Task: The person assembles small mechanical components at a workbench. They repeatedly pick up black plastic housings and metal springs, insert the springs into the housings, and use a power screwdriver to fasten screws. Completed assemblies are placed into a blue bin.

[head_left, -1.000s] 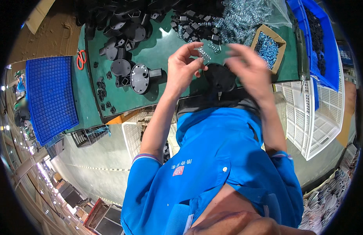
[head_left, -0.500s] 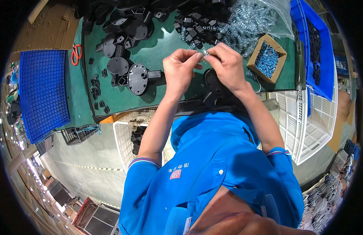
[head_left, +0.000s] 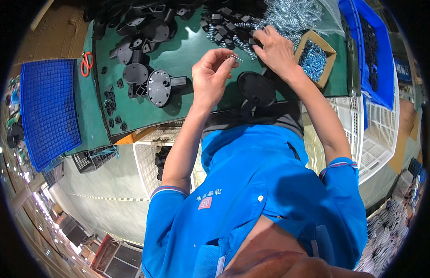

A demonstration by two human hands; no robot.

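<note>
In my left hand (head_left: 209, 76), thumb and fingers pinch a small silver coil spring (head_left: 236, 59) above the green table. My right hand (head_left: 276, 51) is at the near edge of a pile of small black blocks (head_left: 224, 30), its thumb and fingertips apart around the blocks there. Whether it touches one is hard to make out. Beside it lies a heap of silver springs (head_left: 287, 18). Below and between my hands, a round black plastic part (head_left: 256, 88) rests at the table's near edge. Another round black part with a stem (head_left: 159, 88) lies left of my left hand.
A cardboard box of blue-silver screws (head_left: 313, 62) stands right of my right hand. A blue bin (head_left: 379, 60) is at the far right. More black parts (head_left: 136, 46), red-handled scissors (head_left: 86, 64) and a blue mat-like grid (head_left: 48, 111) are to the left.
My hands have parted. The right one has moved up and away to the black blocks, while the left stays near the same place with the spring in its fingers.
</note>
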